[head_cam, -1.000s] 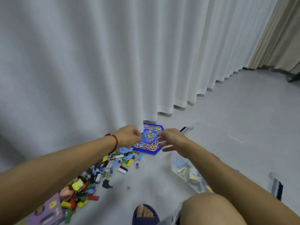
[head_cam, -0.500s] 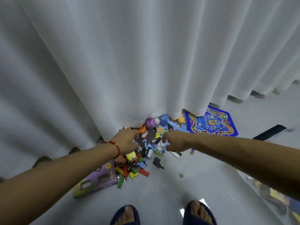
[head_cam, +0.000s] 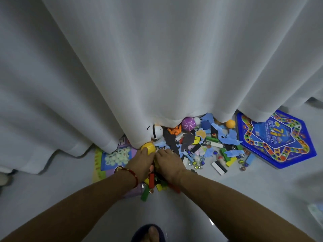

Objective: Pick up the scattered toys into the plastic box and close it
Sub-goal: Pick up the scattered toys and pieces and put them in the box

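At the foot of the white curtain [head_cam: 157, 58], on the pale floor [head_cam: 244, 198], you have the scattered toys [head_cam: 201, 145] in one heap, and both your hands are down on its left part. Your left hand [head_cam: 140, 162], with a red cord bracelet [head_cam: 133, 175] on the wrist, lies with its fingers stretched forward, and the fingertips touch a yellow ball [head_cam: 148, 148] just under the curtain hem. Your right hand [head_cam: 167, 162] lies close beside it, palm down, fingers forward on the small pieces; whether these fingers pinch something I cannot tell, because the back of the hand hides them. Under and behind your hands there are red, yellow and green blocks [head_cam: 152, 185].

Further from you, along the hem, stand a white ball with a black stripe [head_cam: 156, 132], an orange figure [head_cam: 174, 131], a purple ball [head_cam: 188, 124] and a small orange ball [head_cam: 230, 123]. Between them and to the right lie blue and grey flat pieces, black-and-white blocks and glass marbles [head_cam: 199, 162]. A blue hexagonal game board [head_cam: 279, 142] lies to the right of the heap, its far edge under the curtain. A purple flat box [head_cam: 115, 158] lies under your left wrist, partly covered by the curtain. At the bottom edge you see a foot in a dark slipper [head_cam: 150, 233].
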A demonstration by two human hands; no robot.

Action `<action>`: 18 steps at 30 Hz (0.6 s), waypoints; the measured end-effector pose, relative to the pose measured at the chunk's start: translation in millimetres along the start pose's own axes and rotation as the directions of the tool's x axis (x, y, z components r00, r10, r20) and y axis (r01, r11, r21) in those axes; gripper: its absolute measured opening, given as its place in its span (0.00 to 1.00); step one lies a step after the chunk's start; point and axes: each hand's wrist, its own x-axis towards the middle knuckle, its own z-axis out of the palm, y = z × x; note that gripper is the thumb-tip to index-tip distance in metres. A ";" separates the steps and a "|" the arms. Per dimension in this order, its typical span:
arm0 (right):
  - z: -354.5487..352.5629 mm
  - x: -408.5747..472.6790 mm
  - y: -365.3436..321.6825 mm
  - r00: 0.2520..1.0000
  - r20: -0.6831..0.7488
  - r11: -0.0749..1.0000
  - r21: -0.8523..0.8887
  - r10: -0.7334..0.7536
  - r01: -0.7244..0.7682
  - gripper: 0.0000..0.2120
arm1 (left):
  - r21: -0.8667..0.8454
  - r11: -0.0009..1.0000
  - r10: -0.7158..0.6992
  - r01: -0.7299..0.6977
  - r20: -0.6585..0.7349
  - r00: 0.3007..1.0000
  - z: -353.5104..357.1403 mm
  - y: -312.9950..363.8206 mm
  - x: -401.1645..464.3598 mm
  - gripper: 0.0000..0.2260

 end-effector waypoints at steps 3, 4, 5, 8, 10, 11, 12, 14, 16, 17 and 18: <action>-2.8 5.2 -1.6 1.000 -0.017 1.000 -0.023 0.019 -0.020 0.19 | -0.110 0.993 0.031 -0.034 -0.028 0.999 -0.4 -10.2 -0.6 0.20; -7.8 4.5 0.7 0.999 -0.037 1.000 0.003 0.026 -0.026 0.19 | -0.162 0.986 0.038 -0.045 -0.048 0.998 -1.6 -14.4 -1.1 0.19; -12.3 4.0 4.6 0.996 -0.081 0.997 0.073 0.043 -0.037 0.19 | -0.205 0.977 0.041 -0.054 -0.068 0.997 -3.4 -18.5 -2.2 0.19; -31.8 -2.8 17.9 0.955 -0.160 0.833 0.538 0.249 -0.127 0.17 | -0.347 0.937 -0.023 -0.031 -0.150 0.988 -9.5 -25.6 -6.1 0.20; -45.1 -2.7 26.6 0.900 0.024 0.480 0.839 0.435 -0.255 0.12 | -0.380 0.925 -0.110 0.024 -0.205 0.973 -14.2 -24.9 -7.3 0.21; -51.7 -0.3 30.9 0.861 0.194 0.218 0.920 0.471 -0.327 0.11 | -0.375 0.926 -0.142 0.053 -0.213 0.967 -15.1 -24.7 -5.9 0.21; -57.5 0.9 34.0 0.822 0.343 -0.017 0.926 0.455 -0.377 0.12 | -0.368 0.927 -0.166 0.079 -0.212 0.963 -16.6 -24.1 -4.1 0.20; -61.0 0.2 39.4 0.798 0.443 -0.173 0.896 0.409 -0.409 0.14 | -0.348 0.924 -0.218 0.155 -0.149 0.964 -17.9 -21.3 0.6 0.21; -58.7 -4.7 39.8 0.814 0.421 -0.089 0.902 0.401 -0.423 0.14 | -0.335 0.916 -0.271 0.219 -0.117 0.955 -20.2 -14.0 4.7 0.18; -56.9 -8.9 38.8 0.820 0.410 -0.051 0.903 0.399 -0.426 0.14 | -0.336 0.912 -0.292 0.236 -0.128 0.948 -23.1 -9.1 5.5 0.16; -56.2 -14.1 37.2 0.820 0.413 -0.050 0.901 0.396 -0.430 0.13 | -0.355 0.904 -0.301 0.238 -0.134 0.944 -25.9 -4.0 6.4 0.15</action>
